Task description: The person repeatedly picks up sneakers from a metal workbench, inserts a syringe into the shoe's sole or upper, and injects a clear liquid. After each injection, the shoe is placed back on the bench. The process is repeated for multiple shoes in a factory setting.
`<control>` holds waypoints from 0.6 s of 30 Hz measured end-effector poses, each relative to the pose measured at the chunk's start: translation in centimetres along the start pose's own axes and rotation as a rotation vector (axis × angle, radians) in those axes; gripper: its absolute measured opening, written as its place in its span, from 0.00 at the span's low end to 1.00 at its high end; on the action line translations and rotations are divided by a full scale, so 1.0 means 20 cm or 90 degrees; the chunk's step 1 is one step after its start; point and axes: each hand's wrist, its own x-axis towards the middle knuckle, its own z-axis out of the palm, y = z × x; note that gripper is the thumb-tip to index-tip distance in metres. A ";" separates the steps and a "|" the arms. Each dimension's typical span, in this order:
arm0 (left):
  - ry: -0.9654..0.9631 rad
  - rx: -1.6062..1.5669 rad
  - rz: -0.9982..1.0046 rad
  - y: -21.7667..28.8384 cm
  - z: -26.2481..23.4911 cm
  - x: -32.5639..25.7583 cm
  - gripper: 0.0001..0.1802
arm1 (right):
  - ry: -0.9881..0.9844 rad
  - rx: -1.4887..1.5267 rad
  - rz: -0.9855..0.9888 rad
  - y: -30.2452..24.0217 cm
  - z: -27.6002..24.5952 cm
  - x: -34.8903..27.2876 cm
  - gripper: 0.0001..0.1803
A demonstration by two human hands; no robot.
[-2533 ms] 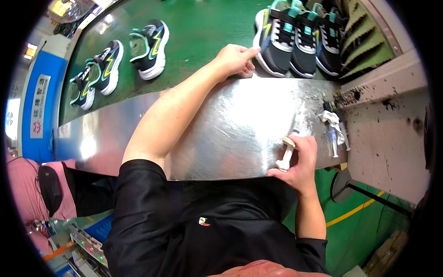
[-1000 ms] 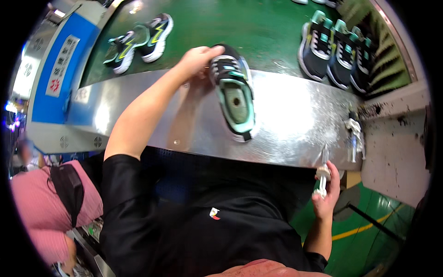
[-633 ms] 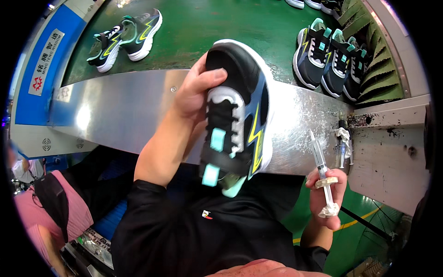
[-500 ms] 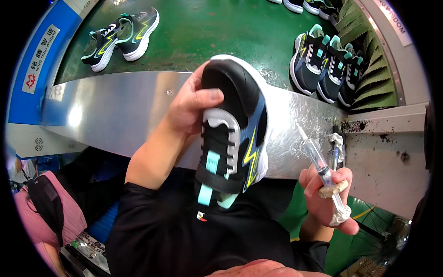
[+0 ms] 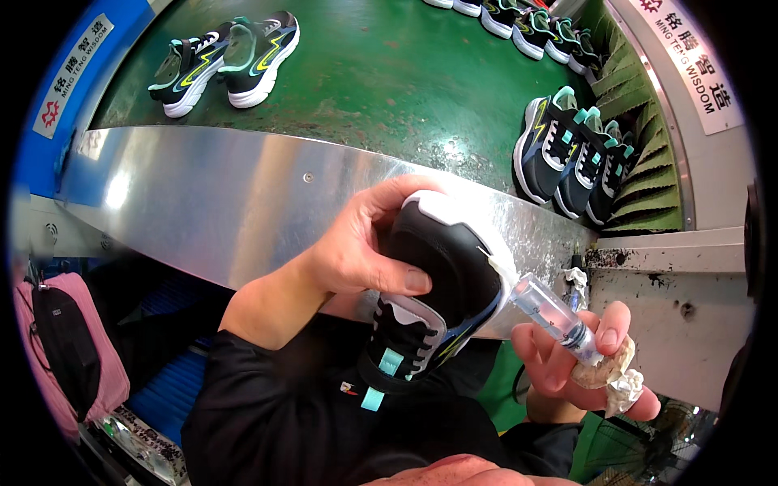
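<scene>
My left hand (image 5: 365, 243) grips a black sneaker (image 5: 446, 255) by its toe, thumb on top and fingers around the far side. The sneaker has a white sole, a black strap and mint tabs; its toe points up and away from me. In my right hand (image 5: 567, 356) is a clear plastic syringe (image 5: 545, 308) with whitish wrapping around its flange and plunger end. My fingers are closed around its rear part. The syringe's white tip lies at the sneaker's toe edge, where upper and sole meet; whether it touches is hard to tell.
A shiny metal ledge (image 5: 267, 186) runs between me and a green belt (image 5: 365, 97). On the belt stand a pair of sneakers (image 5: 259, 65) at left and several sneakers (image 5: 559, 154) at right, beside green flaps (image 5: 656, 170). Another wrapped syringe (image 5: 575, 283) sits at the ledge's right end.
The sneaker has come lower and slightly right, its toe tipped more toward the syringe. My right hand has brought the syringe tip to the sneaker's toe edge. The whole view has shifted a little.
</scene>
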 end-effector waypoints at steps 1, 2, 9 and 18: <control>-0.008 0.007 -0.002 0.00 0.00 0.00 0.39 | -0.001 -0.003 0.003 0.00 0.00 0.00 0.40; -0.010 0.011 0.000 0.01 0.01 0.00 0.39 | 0.002 -0.011 0.012 0.00 0.00 0.00 0.39; -0.023 0.009 0.002 0.01 0.03 -0.02 0.38 | 0.024 -0.038 0.049 0.00 0.01 0.01 0.36; 0.032 0.025 0.005 0.03 0.03 -0.01 0.39 | 0.047 -0.077 0.030 -0.01 0.02 -0.01 0.37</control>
